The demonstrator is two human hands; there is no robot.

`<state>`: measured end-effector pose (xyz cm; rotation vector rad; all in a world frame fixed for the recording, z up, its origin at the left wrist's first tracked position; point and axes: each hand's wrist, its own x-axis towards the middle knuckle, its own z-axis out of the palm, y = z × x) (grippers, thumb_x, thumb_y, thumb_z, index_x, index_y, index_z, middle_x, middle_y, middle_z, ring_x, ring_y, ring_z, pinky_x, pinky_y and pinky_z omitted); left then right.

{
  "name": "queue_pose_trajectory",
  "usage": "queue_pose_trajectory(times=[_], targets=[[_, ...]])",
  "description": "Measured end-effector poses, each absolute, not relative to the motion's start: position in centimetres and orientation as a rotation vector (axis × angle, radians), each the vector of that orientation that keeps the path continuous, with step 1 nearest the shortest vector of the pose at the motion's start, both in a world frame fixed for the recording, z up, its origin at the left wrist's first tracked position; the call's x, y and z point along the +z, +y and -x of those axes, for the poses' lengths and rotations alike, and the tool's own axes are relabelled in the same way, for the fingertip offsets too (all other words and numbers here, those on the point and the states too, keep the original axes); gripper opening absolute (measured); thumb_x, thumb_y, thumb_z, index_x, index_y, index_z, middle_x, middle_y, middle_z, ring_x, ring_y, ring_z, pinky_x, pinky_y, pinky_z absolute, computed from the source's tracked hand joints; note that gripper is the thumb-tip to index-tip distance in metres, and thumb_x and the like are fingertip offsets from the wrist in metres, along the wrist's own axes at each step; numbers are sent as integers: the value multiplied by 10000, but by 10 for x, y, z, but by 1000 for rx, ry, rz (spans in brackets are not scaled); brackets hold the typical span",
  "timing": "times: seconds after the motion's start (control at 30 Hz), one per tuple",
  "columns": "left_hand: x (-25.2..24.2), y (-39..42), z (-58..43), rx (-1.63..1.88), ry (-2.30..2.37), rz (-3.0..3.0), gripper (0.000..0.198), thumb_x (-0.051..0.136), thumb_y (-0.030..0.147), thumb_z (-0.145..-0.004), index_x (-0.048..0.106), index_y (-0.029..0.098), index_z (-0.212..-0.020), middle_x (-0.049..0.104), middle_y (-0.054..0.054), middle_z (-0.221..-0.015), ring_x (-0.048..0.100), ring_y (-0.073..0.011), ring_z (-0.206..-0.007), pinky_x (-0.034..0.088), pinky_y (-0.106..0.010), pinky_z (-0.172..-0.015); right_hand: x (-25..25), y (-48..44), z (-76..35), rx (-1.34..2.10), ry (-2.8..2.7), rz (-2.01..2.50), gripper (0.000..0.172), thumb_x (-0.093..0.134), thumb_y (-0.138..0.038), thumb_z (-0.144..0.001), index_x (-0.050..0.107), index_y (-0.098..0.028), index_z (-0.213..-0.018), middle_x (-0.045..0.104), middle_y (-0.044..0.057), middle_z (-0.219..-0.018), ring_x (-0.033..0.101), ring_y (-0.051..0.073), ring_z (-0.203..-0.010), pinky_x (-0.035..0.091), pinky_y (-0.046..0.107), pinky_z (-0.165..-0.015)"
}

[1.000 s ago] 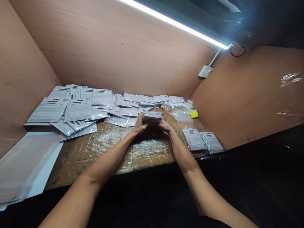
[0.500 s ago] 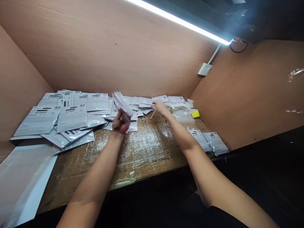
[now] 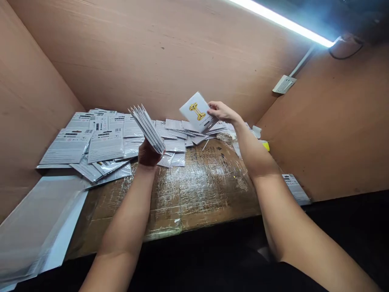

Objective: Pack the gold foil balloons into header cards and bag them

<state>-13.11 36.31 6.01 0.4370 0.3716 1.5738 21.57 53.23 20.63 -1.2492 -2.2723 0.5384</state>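
Observation:
My left hand (image 3: 149, 154) is wrapped round the lower end of a stack of flat white packets (image 3: 148, 127), held up so that their edges fan toward me. Further right, my right hand (image 3: 221, 111) pinches one square white packet (image 3: 197, 113) by its edge; a gold letter-I shape is printed on the face turned to me. That packet is tilted above other white packets (image 3: 176, 133) lying along the back of the table. A heap of packets with printed backs and hanging slots (image 3: 106, 145) spreads to the left of my left hand.
Brown cardboard under shiny tape (image 3: 197, 194) covers the tabletop. Clear plastic sleeves (image 3: 33, 215) lie at the left front. On the right are a yellow item (image 3: 266, 146) and more packets (image 3: 296, 190). Wooden panels (image 3: 182, 61) enclose the back and sides, with a socket box (image 3: 284, 84).
My right hand has lifted a packet from the back of the table, showing its gold-printed face. The stack in my left hand has turned, edges toward me. The view has shifted slightly.

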Motion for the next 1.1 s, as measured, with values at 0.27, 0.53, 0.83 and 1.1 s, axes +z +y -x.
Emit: queue_pose_trajectory(times=[0.27,0.53,0.83,1.1], targets=[[66,349,118,1183,643,-859,311,995,190,-684,787,166,-913,804,-98,-827,795,-262,-737,684,-363,-745,194,499,-133,1219,-2724,1354,164,913,-149,-703,773,-116,-782,687,-24,-680,743,238,-885,643,456,-877],[63,344,101,1111,593,-1004,480,1071,278,-570,818,109,-941,831,-150,-903,799,-258,-730,680,-327,-713,221,525,-129,916,-2638,1088,244,872,-326,-836,799,-93,-838,667,-24,-652,716,171,-770,610,448,-874],[62,353,142,1647,426,-627,158,831,415,-921,789,264,-906,825,-19,-921,792,-226,-884,684,-363,-785,161,543,-258,-179,-2607,2047,610,998,-266,-684,788,-125,-1239,742,251,-1281,680,403,-1223,477,538,-1060],[67,349,139,1680,417,-615,120,847,376,-920,794,275,-954,835,-2,-1004,790,-213,-1004,672,-362,-900,173,559,-262,-147,-2612,1927,327,666,-149,-947,787,-99,-1247,778,218,-1191,723,310,-1067,520,427,-939]])
